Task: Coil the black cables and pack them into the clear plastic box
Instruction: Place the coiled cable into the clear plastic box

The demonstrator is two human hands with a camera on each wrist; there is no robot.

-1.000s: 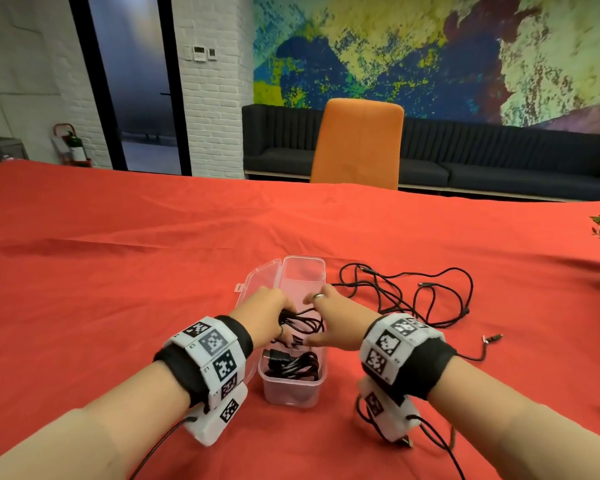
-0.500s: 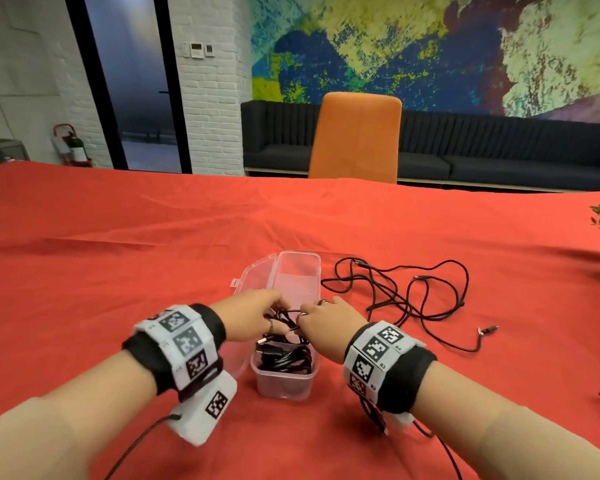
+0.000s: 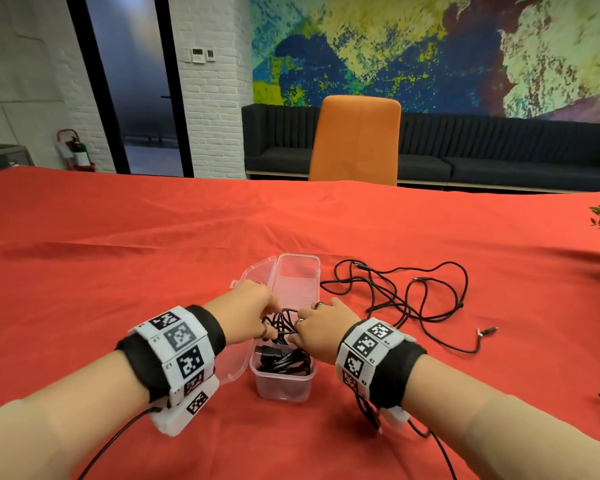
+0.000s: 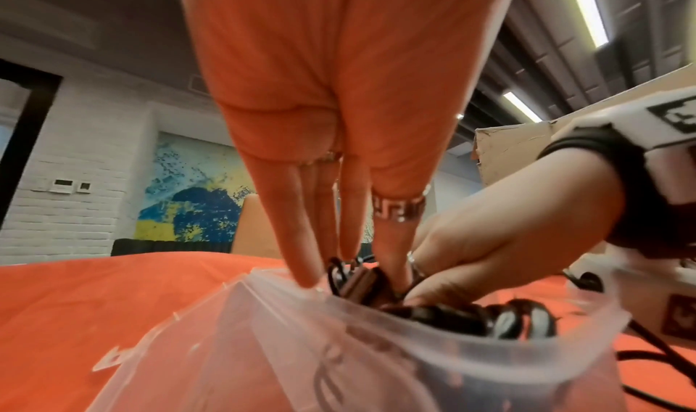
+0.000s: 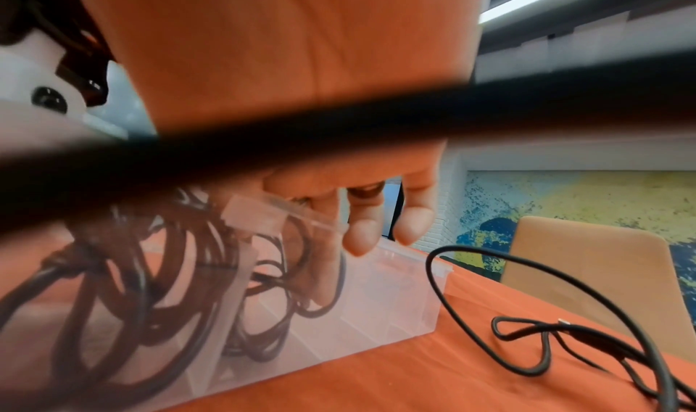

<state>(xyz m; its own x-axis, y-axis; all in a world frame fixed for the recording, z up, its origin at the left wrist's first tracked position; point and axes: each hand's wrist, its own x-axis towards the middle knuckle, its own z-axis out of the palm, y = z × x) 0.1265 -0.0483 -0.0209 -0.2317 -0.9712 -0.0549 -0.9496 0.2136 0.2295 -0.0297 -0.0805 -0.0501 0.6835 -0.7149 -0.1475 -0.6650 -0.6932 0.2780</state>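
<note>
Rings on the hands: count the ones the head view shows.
3. One on the left hand, on a finger by the coiled cable; two on the right hand, one nearer the far end of the clear box. Others may be hidden.

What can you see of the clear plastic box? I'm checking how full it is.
The clear plastic box, long and rectangular with rounded corners, stands on the red tablecloth. Its hinged lid lies open to the left. A coiled black cable fills the near end; the far end looks empty. Both hands work a second coil above it.
</note>
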